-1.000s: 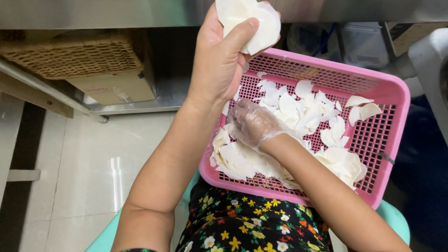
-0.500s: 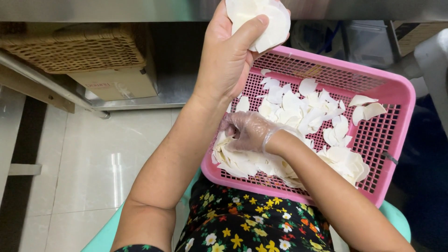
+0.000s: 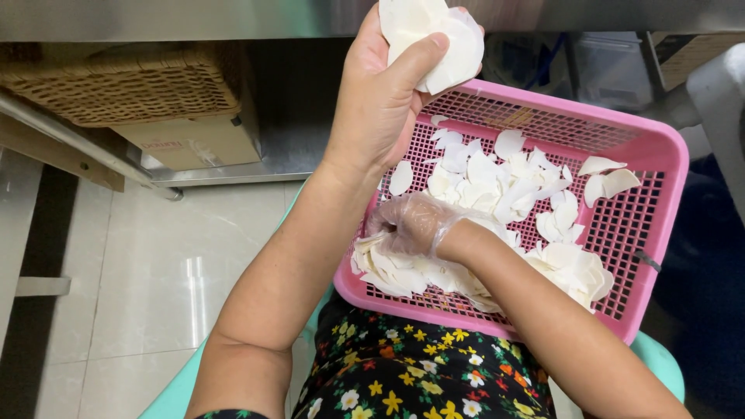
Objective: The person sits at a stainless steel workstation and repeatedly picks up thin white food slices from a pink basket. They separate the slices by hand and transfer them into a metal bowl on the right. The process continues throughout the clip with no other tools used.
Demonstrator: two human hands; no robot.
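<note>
Stack of white petal-like slices (image 3: 434,39): thin, light, probably brittle and slippery; best held flat-on across the bundle. Raised above far rim of pink mesh basket (image 3: 660,155), pinched between thumb and curled fingers (image 3: 415,62) of bare left hand (image 3: 380,101), forearm angled up from lap. Loose slices (image 3: 497,178) scattered in basket. Gloved right hand (image 3: 415,225) low inside, fingers curled down onto near pile (image 3: 388,268); grip unclear
</note>
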